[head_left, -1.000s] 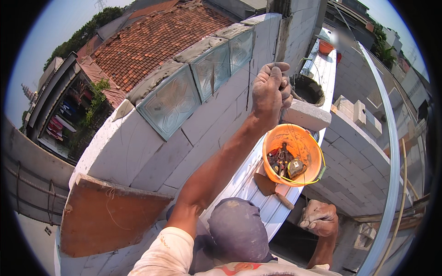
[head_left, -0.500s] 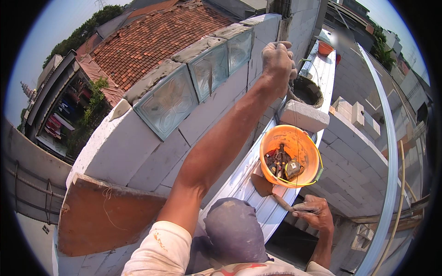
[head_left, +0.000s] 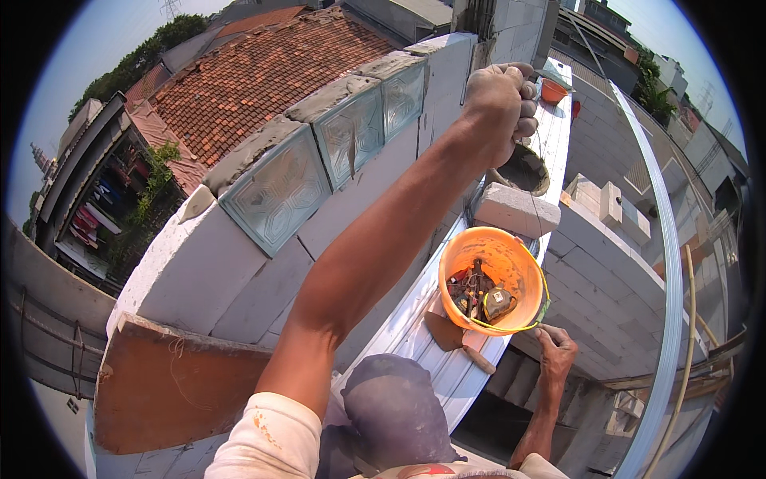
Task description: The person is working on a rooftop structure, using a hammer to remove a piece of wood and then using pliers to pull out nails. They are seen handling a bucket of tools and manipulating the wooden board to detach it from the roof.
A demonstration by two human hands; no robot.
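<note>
My left hand, dusty and closed in a fist, is stretched out past the glass blocks; whatever its fingers hold is hidden. A thin line shows beside it. Lower right, my right hand has its fingertips pinched at the yellow handle of an orange bucket. Inside the bucket lie a tape measure and several dark hand tools. A trowel rests on the white ribbed plank against the bucket's near side, its wooden handle just left of my right hand.
Beyond the bucket, a pale block stands before a dark mortar bucket. An orange-red basin sits at the plank's far end. A brown board leans at the left wall. A long metal bar runs along the right, above a drop.
My right hand has let go of the trowel's handle and moved up to the bucket's handle. My left fist has turned and shifted slightly right. The view has shifted a little.
</note>
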